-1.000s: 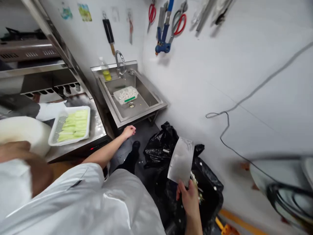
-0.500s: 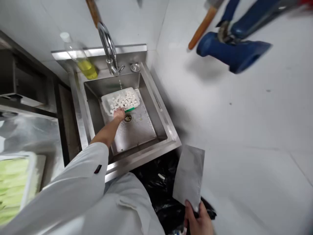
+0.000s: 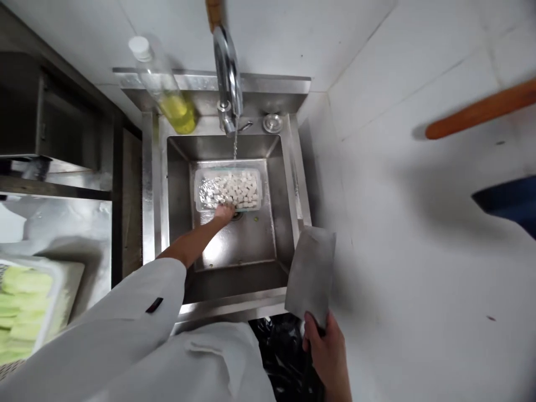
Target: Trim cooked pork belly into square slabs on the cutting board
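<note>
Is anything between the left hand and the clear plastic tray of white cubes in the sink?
Nothing visible. The left hand already rests on the near edge of the clear plastic tray of white cubes in the steel sink. The right hand holds a broad steel cleaver off to the side, over the sink's front corner.

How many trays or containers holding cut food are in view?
2. A clear container of white cubes in the sink, touched by the left hand; a white tray of green slices at the left edge.
</note>
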Tool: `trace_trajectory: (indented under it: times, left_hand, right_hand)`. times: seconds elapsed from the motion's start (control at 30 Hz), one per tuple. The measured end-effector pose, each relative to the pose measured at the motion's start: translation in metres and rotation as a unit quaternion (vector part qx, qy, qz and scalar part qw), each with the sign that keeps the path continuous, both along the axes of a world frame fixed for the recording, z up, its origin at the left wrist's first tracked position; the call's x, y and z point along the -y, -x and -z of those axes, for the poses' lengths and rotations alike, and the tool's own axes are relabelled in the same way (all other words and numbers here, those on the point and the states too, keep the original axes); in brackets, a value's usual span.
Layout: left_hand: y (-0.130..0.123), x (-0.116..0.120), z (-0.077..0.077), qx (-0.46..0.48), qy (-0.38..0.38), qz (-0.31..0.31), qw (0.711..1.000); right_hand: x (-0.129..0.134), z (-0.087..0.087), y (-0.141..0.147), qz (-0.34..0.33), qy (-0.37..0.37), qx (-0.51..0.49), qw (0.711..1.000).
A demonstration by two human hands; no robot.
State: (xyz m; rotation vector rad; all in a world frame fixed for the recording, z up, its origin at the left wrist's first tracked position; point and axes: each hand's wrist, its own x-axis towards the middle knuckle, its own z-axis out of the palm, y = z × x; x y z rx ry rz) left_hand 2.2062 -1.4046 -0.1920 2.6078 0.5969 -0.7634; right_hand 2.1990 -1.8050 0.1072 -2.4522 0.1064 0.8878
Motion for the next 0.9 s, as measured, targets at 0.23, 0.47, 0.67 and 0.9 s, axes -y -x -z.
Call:
trace_trajectory:
  times: [0.23, 0.47, 0.67, 0.9]
  left_hand:
    - [0.066, 0.058, -0.008, -0.021, 0.056, 0.039, 0.997]
    - [0.119, 0.119, -0.02, -0.077, 0.1, 0.028, 0.992]
    - [0.141, 0.15, -0.052, -0.104, 0.141, 0.016, 0.984]
    - [0.09, 0.047, -0.123, -0.087, 0.103, -0.062, 0.989]
  right_hand:
    - [-0.131, 0.054, -0.081, -0.046, -0.154, -0.054, 0.985]
    - [-0.27, 0.12, -0.106, 0.065, -0.247, -0.181, 0.95]
    - [-0.33, 0.151, -0.11, 0.098, -0.235, -0.204, 0.945]
    - [-0.344, 0.174, -0.121, 0.114, -0.212, -0.217, 0.946]
